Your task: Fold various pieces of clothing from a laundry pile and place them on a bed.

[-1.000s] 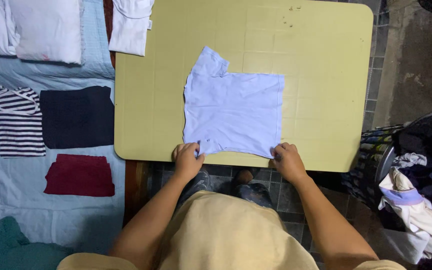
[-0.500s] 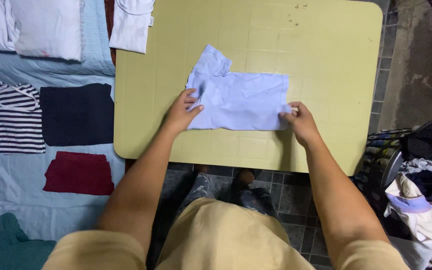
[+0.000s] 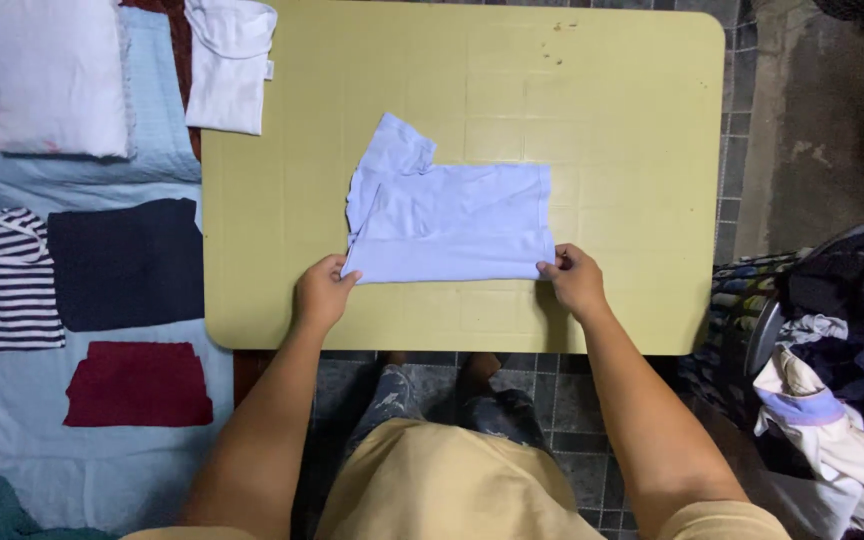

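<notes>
Here we have a pale blue shirt (image 3: 449, 225) lying folded on the yellow table (image 3: 632, 120), one sleeve poking up at its far left corner. Our left hand (image 3: 320, 295) pinches the shirt's near left corner between thumb and fingertips, the other fingers curled under. Our right hand (image 3: 574, 280) pinches the near right corner the same way, thumb on top. Both hands rest on the tabletop near its front edge.

To our left a bed carries folded clothes: a striped top (image 3: 4, 280), a navy piece (image 3: 127, 262) just beside it, a dark red piece (image 3: 137, 385) nearer us, and a white shirt (image 3: 227, 65) overlapping the table's far left corner. A white pillow (image 3: 47, 75) lies beyond them. At our right sits a heap of unfolded laundry (image 3: 837, 400).
</notes>
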